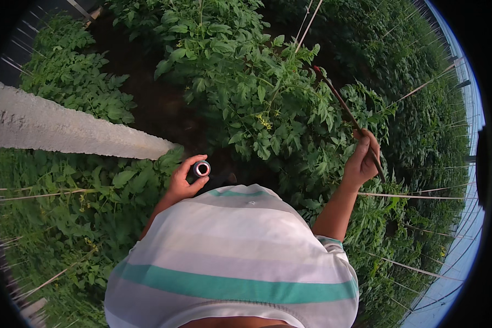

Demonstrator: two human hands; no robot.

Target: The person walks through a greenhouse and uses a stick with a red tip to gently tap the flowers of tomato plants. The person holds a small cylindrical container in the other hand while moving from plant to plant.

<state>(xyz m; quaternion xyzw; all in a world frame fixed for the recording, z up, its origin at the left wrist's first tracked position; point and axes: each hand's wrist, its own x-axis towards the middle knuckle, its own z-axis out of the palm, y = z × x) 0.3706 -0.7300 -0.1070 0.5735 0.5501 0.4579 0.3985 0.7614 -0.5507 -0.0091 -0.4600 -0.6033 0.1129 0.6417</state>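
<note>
Between thumb and fingers, my left hand (185, 179) holds a small round open-topped container (202, 168) with a pale, red-marked rim and a dark inside. My right hand (364, 160) grips a thin dark stick (346, 110) near its lower end. The stick slants up and to the left, and its red tip is at the leaves of a tomato plant (250, 78). Yellow flowers (264, 121) hang on this plant, left of and below the tip. Whether the tip touches the plant I cannot tell.
A rough concrete post (74, 125) reaches in from the left and ends near my left hand. Tomato rows with support strings (414, 197) stand on both sides. Dark soil (156, 102) shows between the plants. Translucent sheeting (471, 110) curves along the far right.
</note>
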